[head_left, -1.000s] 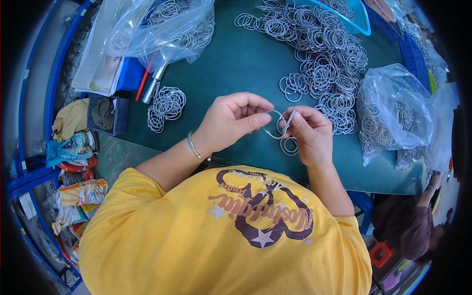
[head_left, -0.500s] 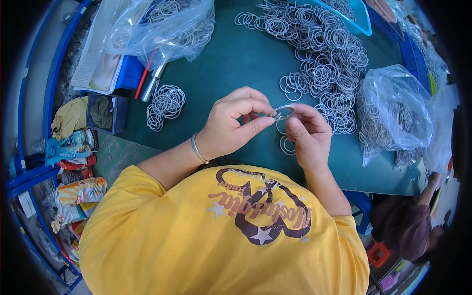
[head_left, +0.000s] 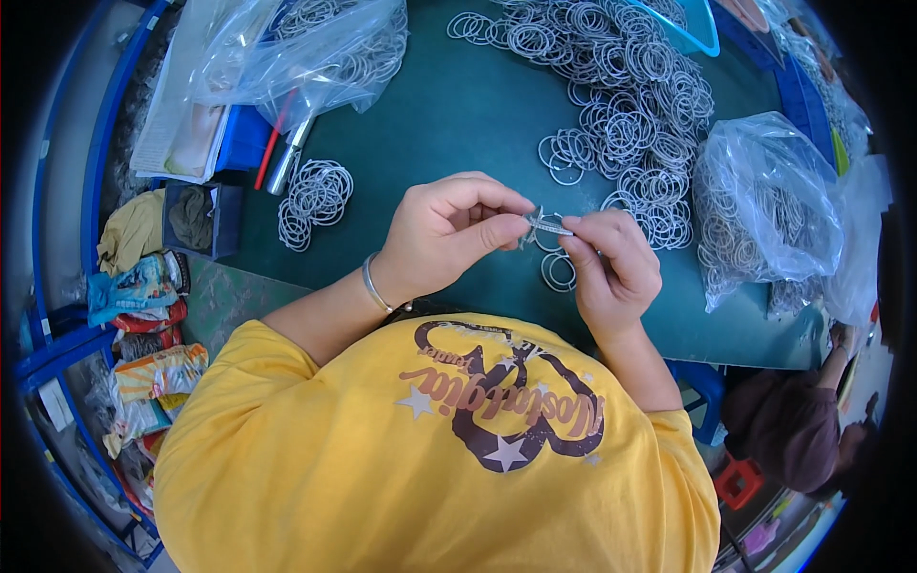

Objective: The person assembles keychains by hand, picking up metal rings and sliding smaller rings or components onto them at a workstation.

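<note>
Above the near edge of the green surface (head_left: 430, 105), the left hand (head_left: 449, 227) and the right hand (head_left: 616, 263) pinch metal rings (head_left: 548, 226) between thumb and fingers; how many cannot be told. A loose ring (head_left: 560, 289) lies between them, closer to that edge. A large heap (head_left: 635, 105) of rings spreads toward the far edge, a smaller pile (head_left: 315, 201) lies by the left edge, and a clear bag (head_left: 764, 220) holding rings sits near the right edge.

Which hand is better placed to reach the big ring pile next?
Probably the right hand: it is nearer the big pile, while the left hand is farther off. Both pinch rings between them, so neither looks free.
</note>
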